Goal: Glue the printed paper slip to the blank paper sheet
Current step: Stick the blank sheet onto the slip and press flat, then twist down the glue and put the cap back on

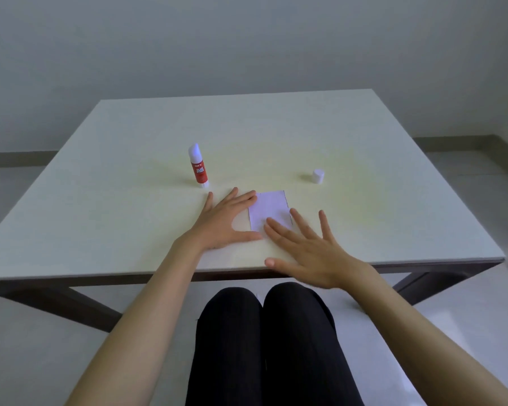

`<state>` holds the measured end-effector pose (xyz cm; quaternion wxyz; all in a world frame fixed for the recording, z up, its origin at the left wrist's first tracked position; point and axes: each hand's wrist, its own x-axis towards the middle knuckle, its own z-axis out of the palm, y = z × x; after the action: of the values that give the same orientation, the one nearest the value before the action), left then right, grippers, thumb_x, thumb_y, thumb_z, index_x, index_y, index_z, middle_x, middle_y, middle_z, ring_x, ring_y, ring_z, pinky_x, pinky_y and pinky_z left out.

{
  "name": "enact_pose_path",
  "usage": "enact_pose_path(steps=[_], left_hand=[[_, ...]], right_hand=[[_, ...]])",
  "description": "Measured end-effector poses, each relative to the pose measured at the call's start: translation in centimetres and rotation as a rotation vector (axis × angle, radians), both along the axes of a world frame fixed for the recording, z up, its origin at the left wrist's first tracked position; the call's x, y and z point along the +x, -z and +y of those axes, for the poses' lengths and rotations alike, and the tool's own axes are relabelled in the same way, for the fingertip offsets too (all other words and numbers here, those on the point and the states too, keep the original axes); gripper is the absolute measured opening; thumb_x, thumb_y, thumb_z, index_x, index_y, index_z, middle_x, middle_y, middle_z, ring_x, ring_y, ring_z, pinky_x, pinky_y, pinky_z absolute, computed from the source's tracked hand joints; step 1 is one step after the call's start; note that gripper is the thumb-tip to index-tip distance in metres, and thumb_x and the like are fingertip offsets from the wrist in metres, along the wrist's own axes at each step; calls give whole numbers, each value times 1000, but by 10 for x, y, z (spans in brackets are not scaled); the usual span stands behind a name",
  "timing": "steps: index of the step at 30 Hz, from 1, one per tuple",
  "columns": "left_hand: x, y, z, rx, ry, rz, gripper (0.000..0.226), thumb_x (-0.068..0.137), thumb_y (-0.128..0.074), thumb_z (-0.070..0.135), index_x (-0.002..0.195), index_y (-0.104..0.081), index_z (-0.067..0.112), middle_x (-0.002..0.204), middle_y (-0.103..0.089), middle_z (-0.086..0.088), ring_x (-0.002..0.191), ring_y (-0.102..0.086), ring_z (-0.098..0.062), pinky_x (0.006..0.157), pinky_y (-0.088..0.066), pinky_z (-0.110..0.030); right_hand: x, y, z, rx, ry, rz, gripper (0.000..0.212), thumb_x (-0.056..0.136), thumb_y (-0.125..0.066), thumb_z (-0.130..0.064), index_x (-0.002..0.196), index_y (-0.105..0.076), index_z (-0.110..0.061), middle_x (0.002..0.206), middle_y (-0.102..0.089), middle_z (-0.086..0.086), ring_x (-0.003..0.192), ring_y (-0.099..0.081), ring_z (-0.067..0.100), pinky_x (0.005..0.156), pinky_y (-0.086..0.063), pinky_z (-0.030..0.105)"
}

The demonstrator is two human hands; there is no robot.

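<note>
A small pale paper rectangle (270,208) lies flat on the table near its front edge; I cannot tell the slip from the sheet, and no print shows. My left hand (228,219) lies flat, fingers spread, with fingertips on the paper's left edge. My right hand (305,247) is flat too, fingers spread, its fingertips resting on the paper's near right part. A red and white glue stick (198,168) stands upright and uncapped behind my left hand. Its white cap (318,176) stands apart at the right.
The white table (129,171) ends in a front edge just under my right wrist. My legs in dark trousers (261,341) are below it. A grey wall and floor lie beyond.
</note>
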<state>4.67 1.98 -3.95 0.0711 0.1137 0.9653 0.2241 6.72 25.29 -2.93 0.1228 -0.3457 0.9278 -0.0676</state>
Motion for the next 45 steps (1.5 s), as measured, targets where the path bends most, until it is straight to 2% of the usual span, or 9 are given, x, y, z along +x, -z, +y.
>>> enact_pose_path(steps=[13, 16, 19, 23, 26, 29, 35, 40, 45], left_hand=[[6, -7, 0, 148, -7, 9, 85, 85, -58, 50, 149, -5, 36, 155, -4, 25, 146, -2, -2, 117, 6, -36], [11, -12, -4, 571, -333, 330, 62, 81, -70, 33, 137, -44, 32, 137, -47, 19, 124, -44, 4, 104, -30, -12], [-2, -21, -17, 602, -793, 731, 48, 78, -74, 21, 123, -57, 16, 114, -57, 5, 101, -57, -13, 87, -48, -30], [-31, -30, -32, 623, -967, 457, 66, 83, -69, 26, 140, -41, 7, 136, -54, -8, 122, -53, -23, 101, -42, -39], [-41, -32, -28, 589, -895, 426, 18, 83, -63, 25, 91, -70, 10, 85, -73, -4, 78, -63, -19, 74, -45, -30], [-38, -36, -19, 598, -866, 459, 30, 81, -59, 27, 56, -62, 12, 47, -59, 10, 46, -47, -4, 53, -34, -23], [-14, -58, 24, 1131, -581, 245, 17, 85, -65, 21, 76, -75, 31, 83, -77, 9, 90, -70, -13, 85, -50, -24], [2, -72, 63, 1279, -439, 203, 12, 88, -63, 19, 88, -74, 23, 89, -78, 4, 89, -72, -11, 76, -51, -12], [8, -85, 67, 1259, -426, 209, 13, 87, -64, 21, 82, -75, 23, 88, -78, 2, 86, -72, -11, 80, -51, -18]], right_hand=[[-4, 11, 7, -56, 161, 178, 86, 75, 4, -79, 147, 21, -35, 155, 24, -20, 147, 18, 18, 114, 15, 54], [-1, 13, 7, -111, 179, 210, 84, 76, 0, -81, 144, 25, -38, 156, 25, -15, 147, 18, 20, 117, 8, 55], [0, 12, 6, -161, 222, 198, 86, 75, -2, -82, 144, 27, -39, 156, 29, -12, 147, 17, 22, 118, 4, 53], [0, 11, 5, -176, 260, 190, 87, 74, 0, -83, 143, 28, -39, 155, 31, -11, 148, 15, 23, 118, 3, 52], [0, 12, 5, -174, 263, 189, 87, 73, 0, -84, 142, 29, -40, 154, 32, -12, 148, 15, 23, 118, 4, 52], [0, 13, 5, -199, 264, 205, 88, 74, -5, -84, 143, 27, -40, 155, 30, -12, 148, 15, 21, 118, 5, 51], [2, -6, -8, -805, 479, 184, 58, 84, -54, -57, 130, -55, -22, 136, -54, -5, 131, -45, 17, 108, -31, 30], [-6, -47, -45, -1328, 787, -809, 62, 94, -30, -60, 91, -72, -14, 61, -64, 2, 52, -55, 15, 53, -42, 21], [-12, -58, -42, -1670, 702, -1522, 49, 93, -51, -43, 72, -72, -4, 58, -58, 2, 44, -54, 12, 45, -49, 20]])
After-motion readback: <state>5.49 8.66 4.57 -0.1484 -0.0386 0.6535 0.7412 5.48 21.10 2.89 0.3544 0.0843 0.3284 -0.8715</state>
